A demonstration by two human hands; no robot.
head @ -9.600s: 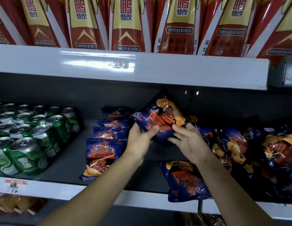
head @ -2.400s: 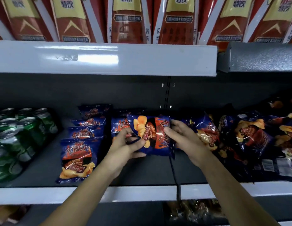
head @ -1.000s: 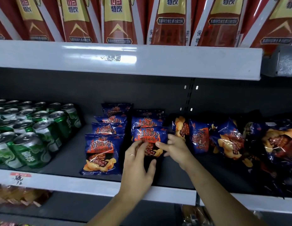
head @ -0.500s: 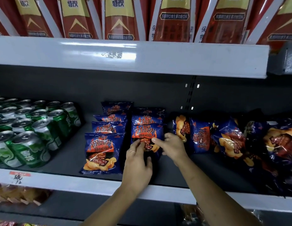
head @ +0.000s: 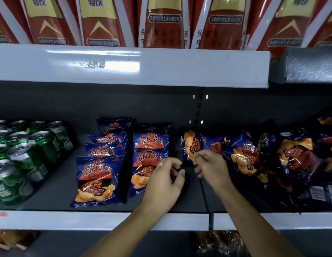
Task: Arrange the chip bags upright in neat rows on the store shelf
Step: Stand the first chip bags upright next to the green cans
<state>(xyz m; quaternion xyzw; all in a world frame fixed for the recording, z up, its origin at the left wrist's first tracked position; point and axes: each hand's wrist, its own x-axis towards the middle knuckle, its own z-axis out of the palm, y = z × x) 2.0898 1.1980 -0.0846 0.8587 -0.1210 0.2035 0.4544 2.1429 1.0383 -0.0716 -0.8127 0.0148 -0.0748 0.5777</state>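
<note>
Standing upright: four chip bags (head: 99, 178) in the left row (head: 105, 151), three in the second row (head: 149, 143); left hand (head: 165, 180) loosely curled, empty; right hand (head: 212, 168) grip unclear.

The left hand (head: 162, 182) is hovering, loosely curled, before the near upright chip bag (head: 144, 168); the blurred right hand (head: 213, 169) is hovering beside a sideways bag (head: 190, 144)

Your left hand (head: 164, 179) covers the lower right corner of the front chip bag (head: 141, 164) in the second row. Your right hand (head: 210, 167) is blurred, so its contact with the sideways bag (head: 190, 143) is unclear. The green cans (head: 22, 154) run off the left edge.
</note>
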